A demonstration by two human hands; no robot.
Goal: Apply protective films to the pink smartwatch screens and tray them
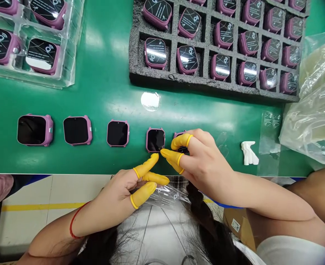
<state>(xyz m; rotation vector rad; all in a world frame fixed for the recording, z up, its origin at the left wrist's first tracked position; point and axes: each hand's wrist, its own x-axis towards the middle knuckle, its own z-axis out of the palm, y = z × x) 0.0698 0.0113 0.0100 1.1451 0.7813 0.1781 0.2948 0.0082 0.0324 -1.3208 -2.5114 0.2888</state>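
Note:
Several pink smartwatch bodies with black screens lie in a row on the green mat; the nearest uncovered one (pixel 155 140) sits by my fingertips. My right hand (pixel 198 158), with yellow finger cots, is pinched over the rightmost watch (pixel 180 141), which it mostly hides. My left hand (pixel 129 191), also in yellow cots, hangs below the table edge and grips crumpled clear film (pixel 166 195), its index finger pointing up toward the right thumb.
A black foam tray (pixel 136 75) full of pink watches stands at the back. A clear plastic tray (pixel 68 73) with more watches is at the back left. Plastic bags (pixel 314 110) pile at the right, a white cot (pixel 249 152) and clear film pieces (pixel 270 132) beside them.

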